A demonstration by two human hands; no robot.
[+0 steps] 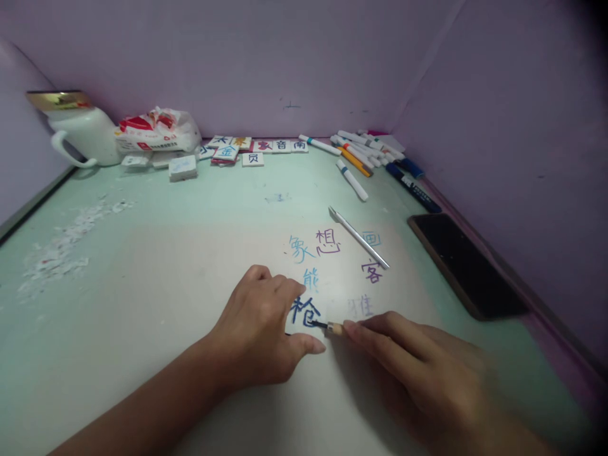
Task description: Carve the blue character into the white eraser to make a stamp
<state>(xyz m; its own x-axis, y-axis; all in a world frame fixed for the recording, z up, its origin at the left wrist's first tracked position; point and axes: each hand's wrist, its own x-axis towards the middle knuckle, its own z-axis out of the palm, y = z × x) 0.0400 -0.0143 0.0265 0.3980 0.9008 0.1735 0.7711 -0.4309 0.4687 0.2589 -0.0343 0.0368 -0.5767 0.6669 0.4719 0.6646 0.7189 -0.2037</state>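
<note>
Pale green desk (156, 266) carried a thin, flimsy sheet (332, 278), pinned flat by the left hand (259, 329). Right hand (418, 367) pinched a light, rigid knife (332, 327) near its tip, at the sheet's near edge.

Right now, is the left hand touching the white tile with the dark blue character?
Touching. The head view shows the left hand resting on the white tile, fingers covering its left edge.

A home study or craft corner. Plain lilac walls (304, 57) enclose a pale green desk (142, 266). Scattered white marker pens (361, 149) and small white character tiles (251, 151) show it.
</note>
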